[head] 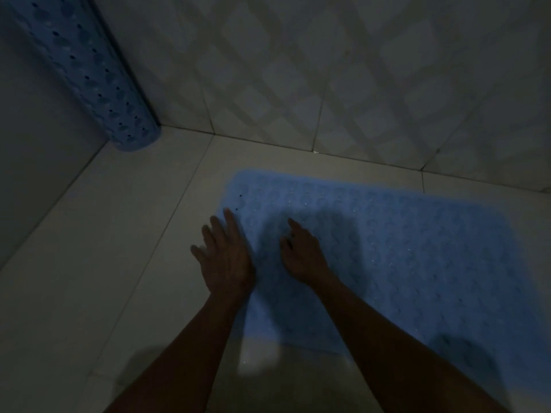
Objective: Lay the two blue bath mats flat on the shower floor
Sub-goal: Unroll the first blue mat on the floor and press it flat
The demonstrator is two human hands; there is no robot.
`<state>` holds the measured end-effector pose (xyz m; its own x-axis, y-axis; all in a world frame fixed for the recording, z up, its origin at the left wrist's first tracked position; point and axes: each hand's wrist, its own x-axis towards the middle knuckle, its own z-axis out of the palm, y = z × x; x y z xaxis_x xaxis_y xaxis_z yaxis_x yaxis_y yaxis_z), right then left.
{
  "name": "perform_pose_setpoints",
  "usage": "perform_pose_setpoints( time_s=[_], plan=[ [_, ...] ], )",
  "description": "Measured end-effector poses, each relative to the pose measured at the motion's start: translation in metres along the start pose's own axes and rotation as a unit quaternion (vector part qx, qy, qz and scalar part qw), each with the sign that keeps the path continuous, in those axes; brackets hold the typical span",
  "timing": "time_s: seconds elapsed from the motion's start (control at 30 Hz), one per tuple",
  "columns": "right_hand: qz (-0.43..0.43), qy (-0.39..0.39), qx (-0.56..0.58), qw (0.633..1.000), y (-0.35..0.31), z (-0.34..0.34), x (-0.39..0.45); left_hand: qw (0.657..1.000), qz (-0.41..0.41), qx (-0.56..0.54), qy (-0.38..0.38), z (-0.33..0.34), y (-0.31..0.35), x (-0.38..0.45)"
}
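The light is poor in here, but one blue mat (pixel 387 257) already lies spread on the pale tiled shower floor (pixel 104 263), close to the patterned back wall (pixel 328 70). The person leans over its near-left corner. The left hand (pixel 223 257) is open, fingers spread, palm down, straddling the mat's left edge and holding nothing. The right hand (pixel 301 254) rests on the mat with fingers loosely curled; I judge it is pressing rather than gripping, though the dimness makes that hard to confirm.

To finish this step well, I'd say press with flat palms from the middle outward toward the edges and corners, so any suction side seats against the tile and no bubble or lifted corner remains (the far-right end, in shadow, deserves a check too).

The mat looks thin, rubbery and bumpy, with small holes near its left end, and it seems to lie flat with no obvious curl.

The second mat (pixel 98 73) is not laid yet: it stands rolled up in the far-left corner, leaning against the wall, the same blue with rows of dark holes.
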<state>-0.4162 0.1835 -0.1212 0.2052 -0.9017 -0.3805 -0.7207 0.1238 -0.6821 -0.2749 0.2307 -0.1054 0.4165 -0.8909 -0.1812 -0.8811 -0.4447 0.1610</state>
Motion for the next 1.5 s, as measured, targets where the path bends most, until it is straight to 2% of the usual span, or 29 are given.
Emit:
perform_pose_setpoints(
  time_s=[0.07, 0.17, 0.23, 0.3, 0.37, 0.5, 0.57, 0.67, 1.0, 1.2, 1.4, 1.5],
  plan=[
    [0.005, 0.019, -0.020, 1.000, -0.001, -0.003, 0.004, 0.996, 0.055, 0.072, 0.026, -0.001, 0.005, 0.008],
    [0.004, 0.049, -0.064, 0.997, -0.001, -0.014, 0.012, 0.986, 0.139, 0.084, -0.033, 0.004, 0.021, 0.028],
    [0.004, 0.089, -0.098, 0.991, 0.002, -0.024, 0.020, 0.983, 0.161, 0.063, -0.055, 0.008, 0.030, 0.043],
    [0.002, 0.138, -0.128, 0.982, 0.008, -0.035, 0.031, 0.985, 0.162, 0.025, -0.057, 0.015, 0.035, 0.058],
    [0.004, 0.155, -0.148, 0.977, 0.019, -0.048, 0.044, 0.985, 0.161, 0.011, -0.067, 0.021, 0.039, 0.075],
    [0.026, 0.108, -0.223, 0.968, 0.053, -0.073, 0.068, 0.982, 0.166, 0.014, -0.085, 0.033, 0.047, 0.102],
    [0.027, 0.094, -0.250, 0.963, 0.064, -0.072, 0.073, 0.984, 0.164, 0.014, -0.063, 0.040, 0.049, 0.106],
    [0.027, 0.124, -0.249, 0.960, 0.068, -0.063, 0.075, 0.985, 0.172, 0.015, -0.025, 0.045, 0.050, 0.110],
    [0.061, 0.122, -0.246, 0.960, 0.064, -0.061, 0.082, 0.986, 0.160, 0.027, -0.021, 0.048, 0.057, 0.124],
    [0.058, 0.145, -0.250, 0.955, 0.066, -0.057, 0.084, 0.980, 0.189, 0.051, 0.046, 0.053, 0.055, 0.122],
    [0.054, 0.157, -0.260, 0.951, 0.067, -0.056, 0.084, 0.981, 0.183, 0.057, 0.000, 0.047, 0.057, 0.125],
    [0.046, 0.165, -0.265, 0.949, 0.066, -0.054, 0.085, 0.981, 0.186, 0.062, 0.009, 0.045, 0.058, 0.124]
  ],
)
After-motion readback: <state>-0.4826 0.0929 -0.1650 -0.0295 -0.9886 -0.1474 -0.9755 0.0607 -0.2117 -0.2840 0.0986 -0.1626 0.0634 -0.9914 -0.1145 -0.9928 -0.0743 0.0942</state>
